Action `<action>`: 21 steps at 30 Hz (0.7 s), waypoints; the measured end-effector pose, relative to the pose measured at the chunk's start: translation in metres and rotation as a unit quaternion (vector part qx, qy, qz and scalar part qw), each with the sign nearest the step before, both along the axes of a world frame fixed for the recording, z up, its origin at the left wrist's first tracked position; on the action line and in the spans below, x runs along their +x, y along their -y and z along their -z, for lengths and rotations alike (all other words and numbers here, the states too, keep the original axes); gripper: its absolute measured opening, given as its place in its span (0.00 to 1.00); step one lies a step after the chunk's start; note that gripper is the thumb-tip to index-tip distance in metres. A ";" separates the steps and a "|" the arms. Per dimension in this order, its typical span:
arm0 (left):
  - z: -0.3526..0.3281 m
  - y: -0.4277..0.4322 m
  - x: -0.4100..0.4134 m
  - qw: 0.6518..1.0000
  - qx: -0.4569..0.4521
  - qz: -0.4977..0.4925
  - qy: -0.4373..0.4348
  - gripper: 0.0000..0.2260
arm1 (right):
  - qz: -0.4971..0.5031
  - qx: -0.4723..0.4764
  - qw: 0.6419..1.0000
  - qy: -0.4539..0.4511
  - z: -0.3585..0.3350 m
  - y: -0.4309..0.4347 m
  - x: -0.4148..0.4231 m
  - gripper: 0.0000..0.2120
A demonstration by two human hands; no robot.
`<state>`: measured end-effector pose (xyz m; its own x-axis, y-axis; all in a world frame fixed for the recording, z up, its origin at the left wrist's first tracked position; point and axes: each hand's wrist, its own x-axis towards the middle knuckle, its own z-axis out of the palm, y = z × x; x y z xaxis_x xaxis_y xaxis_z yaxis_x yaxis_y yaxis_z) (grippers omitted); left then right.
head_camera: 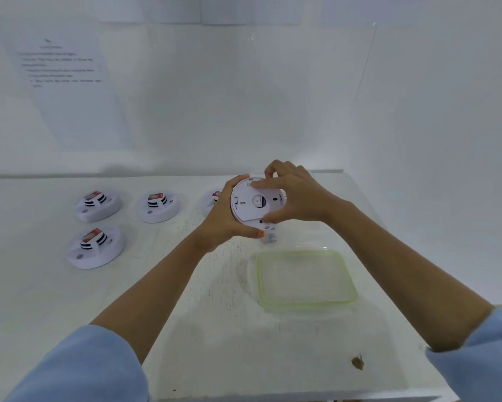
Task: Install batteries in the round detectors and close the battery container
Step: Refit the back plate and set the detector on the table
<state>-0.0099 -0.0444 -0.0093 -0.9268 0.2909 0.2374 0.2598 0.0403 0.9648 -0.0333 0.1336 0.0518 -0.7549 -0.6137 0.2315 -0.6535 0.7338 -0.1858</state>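
Round white detector (251, 208), flat back with a small round sticker, held up; left grip (223, 219) clamped on it at 9 o'clock, right grip (296, 195) at 3

Bright, even, cool-white light, faint soft shadows under the forearms, slight overall softness, blurred wall notice (61, 65) far left, wide-angle bending at edges

White table (162, 285): detectors (98, 205), green-rimmed lid (306, 278).
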 end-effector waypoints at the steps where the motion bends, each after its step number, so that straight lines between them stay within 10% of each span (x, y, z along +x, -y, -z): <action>1: 0.000 -0.001 -0.003 1.000 -0.002 -0.002 -0.002 0.43 | -0.003 0.002 1.000 0.002 0.000 -0.001 -0.003 0.32; 21: 0.003 -0.007 -0.027 0.999 -0.004 -0.036 -0.018 0.42 | -0.042 -0.016 0.999 0.024 0.005 -0.004 -0.028 0.29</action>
